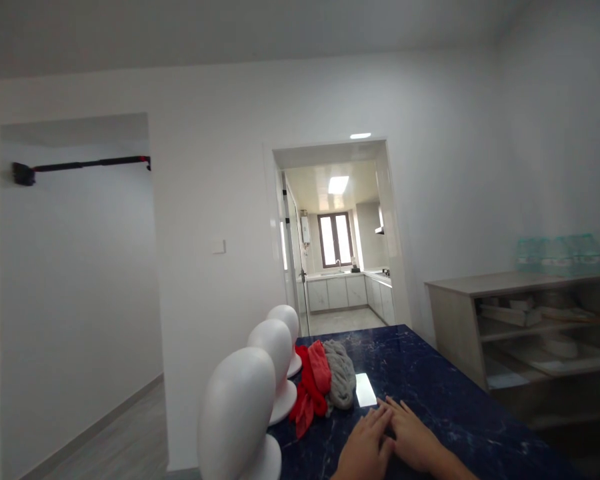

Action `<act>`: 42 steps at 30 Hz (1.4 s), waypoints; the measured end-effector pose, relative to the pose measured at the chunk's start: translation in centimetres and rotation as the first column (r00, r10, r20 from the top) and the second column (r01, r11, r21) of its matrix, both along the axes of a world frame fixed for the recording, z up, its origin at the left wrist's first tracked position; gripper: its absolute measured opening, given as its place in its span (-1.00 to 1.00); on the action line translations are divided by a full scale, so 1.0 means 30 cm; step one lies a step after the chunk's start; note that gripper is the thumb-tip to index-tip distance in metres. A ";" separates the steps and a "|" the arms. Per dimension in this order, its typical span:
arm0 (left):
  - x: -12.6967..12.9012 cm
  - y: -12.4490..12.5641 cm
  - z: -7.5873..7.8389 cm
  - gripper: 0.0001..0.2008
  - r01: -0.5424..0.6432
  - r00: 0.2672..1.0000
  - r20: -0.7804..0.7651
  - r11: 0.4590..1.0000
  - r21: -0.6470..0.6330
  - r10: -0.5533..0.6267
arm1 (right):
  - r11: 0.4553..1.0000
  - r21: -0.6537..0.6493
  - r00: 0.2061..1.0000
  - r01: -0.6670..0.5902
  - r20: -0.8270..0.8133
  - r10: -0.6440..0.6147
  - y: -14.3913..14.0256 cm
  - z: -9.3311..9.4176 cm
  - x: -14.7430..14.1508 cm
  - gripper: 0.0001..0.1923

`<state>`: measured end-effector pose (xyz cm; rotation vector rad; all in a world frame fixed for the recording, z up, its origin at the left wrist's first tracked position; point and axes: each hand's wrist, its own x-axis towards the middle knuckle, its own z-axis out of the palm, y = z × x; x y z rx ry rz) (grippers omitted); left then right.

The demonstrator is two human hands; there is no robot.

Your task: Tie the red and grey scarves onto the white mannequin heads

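My left hand (367,441) and my right hand (407,430) rest low in the view at the near part of a dark blue, white-veined table (445,400). Their fingers are stretched forward, and the fingertips meet or overlap. Neither hand holds anything. Ahead of them to the left lie a bright red cloth (310,393), a coral-pink cloth (319,367) and a grey knitted scarf (341,373), bunched side by side. Three white foam mannequin heads (237,407) stand in a row along the table's left side, the nearest one largest in view.
On the right, a wooden shelf unit (453,288) holds assorted items, with wrapped bottles (560,255) on top. A bright rectangle, apparently a light reflection, shows on the tabletop. Beyond the table, a doorway opens into a kitchen with white cabinets (333,293).
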<state>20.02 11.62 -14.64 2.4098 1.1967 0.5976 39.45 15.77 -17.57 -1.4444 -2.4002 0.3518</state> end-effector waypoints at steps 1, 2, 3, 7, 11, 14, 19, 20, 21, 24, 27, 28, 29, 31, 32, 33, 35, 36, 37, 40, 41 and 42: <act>0.000 0.002 -0.001 -0.25 0.000 1.000 0.001 1.000 0.002 0.000 | 1.000 0.003 1.000 0.002 -0.005 -0.002 0.002 -0.002 0.000 -0.26; 0.000 0.004 -0.003 -0.25 0.000 1.000 0.002 1.000 0.004 0.000 | 1.000 0.004 1.000 0.006 -0.006 -0.006 0.003 -0.003 0.000 -0.26; 0.000 0.006 -0.005 -0.25 -0.002 1.000 0.001 1.000 0.005 0.002 | 1.000 0.003 1.000 0.006 -0.005 -0.006 0.003 -0.003 0.000 -0.26; 0.000 0.006 -0.008 -0.25 -0.004 1.000 0.003 1.000 0.002 0.004 | 1.000 0.006 1.000 -0.001 0.003 0.001 -0.006 0.007 0.000 -0.26; -0.001 0.001 -0.005 -0.25 -0.001 1.000 0.015 1.000 0.005 0.001 | 1.000 -0.001 1.000 0.002 -0.008 -0.002 -0.016 0.017 -0.002 -0.28; -0.001 0.000 -0.004 -0.25 -0.001 1.000 0.014 1.000 0.002 0.001 | 1.000 -0.003 1.000 0.005 -0.010 -0.005 -0.020 0.022 -0.005 -0.30; -0.004 0.005 -0.011 -0.26 -0.005 1.000 0.021 1.000 0.007 0.005 | 1.000 -0.002 1.000 0.005 -0.006 -0.005 -0.026 0.030 -0.008 -0.30; -0.005 0.006 -0.013 -0.26 -0.001 1.000 0.023 1.000 0.004 0.001 | 1.000 -0.004 1.000 0.005 -0.012 -0.005 -0.027 0.030 -0.009 -0.30; -0.006 0.006 -0.015 -0.26 0.002 1.000 0.027 1.000 0.001 -0.002 | 1.000 -0.007 1.000 0.006 -0.017 -0.006 -0.027 0.030 -0.009 -0.30; -0.008 0.009 -0.020 -0.27 0.010 0.999 0.037 1.000 0.001 -0.010 | 1.000 -0.006 1.000 0.005 -0.028 -0.005 -0.024 0.025 -0.008 -0.29; -0.010 0.012 -0.025 -0.28 0.013 0.999 0.053 1.000 0.010 -0.013 | 1.000 -0.006 1.000 0.004 -0.024 -0.004 -0.018 0.019 -0.007 -0.27; -0.010 0.013 -0.026 -0.28 0.014 0.998 0.057 1.000 0.012 -0.015 | 1.000 -0.007 1.000 0.005 -0.021 -0.005 -0.017 0.017 -0.006 -0.26; -0.010 0.014 -0.028 -0.28 0.014 0.998 0.059 1.000 0.012 -0.015 | 1.000 -0.009 1.000 0.007 -0.018 -0.008 -0.016 0.017 -0.006 -0.26; -0.010 0.016 -0.029 -0.28 0.015 0.998 0.058 1.000 0.012 -0.015 | 1.000 -0.014 1.000 0.014 -0.018 -0.014 -0.015 0.016 -0.007 -0.27; -0.010 0.016 -0.029 -0.28 0.015 0.998 0.056 1.000 0.012 -0.015 | 1.000 -0.016 1.000 0.015 -0.021 -0.016 -0.014 0.016 -0.007 -0.27; -0.010 0.016 -0.028 -0.28 0.015 0.998 0.055 1.000 0.011 -0.015 | 1.000 -0.018 1.000 0.015 -0.027 -0.016 -0.014 0.015 -0.007 -0.28; -0.010 0.015 -0.026 -0.28 0.014 0.998 0.055 1.000 0.011 -0.014 | 1.000 -0.017 0.999 0.011 -0.039 -0.012 -0.013 0.014 -0.007 -0.28; -0.010 0.014 -0.025 -0.28 0.013 0.998 0.056 1.000 0.011 -0.014 | 1.000 -0.017 0.999 0.009 -0.043 -0.010 -0.013 0.013 -0.006 -0.28; -0.010 0.013 -0.024 -0.28 0.012 0.998 0.056 1.000 0.010 -0.012 | 1.000 -0.017 0.999 0.008 -0.046 -0.009 -0.012 0.012 -0.006 -0.29; -0.010 0.011 -0.021 -0.28 0.011 0.998 0.057 1.000 0.012 -0.012 | 1.000 -0.018 0.999 0.009 -0.045 -0.009 -0.011 0.010 -0.004 -0.28; -0.010 0.010 -0.020 -0.28 0.010 0.998 0.058 1.000 0.013 -0.011 | 1.000 -0.018 0.999 0.008 -0.041 -0.008 -0.010 0.010 -0.004 -0.28; -0.010 0.010 -0.019 -0.28 0.010 0.998 0.058 1.000 0.013 -0.011 | 1.000 -0.017 0.999 0.008 -0.037 -0.008 -0.010 0.010 -0.005 -0.28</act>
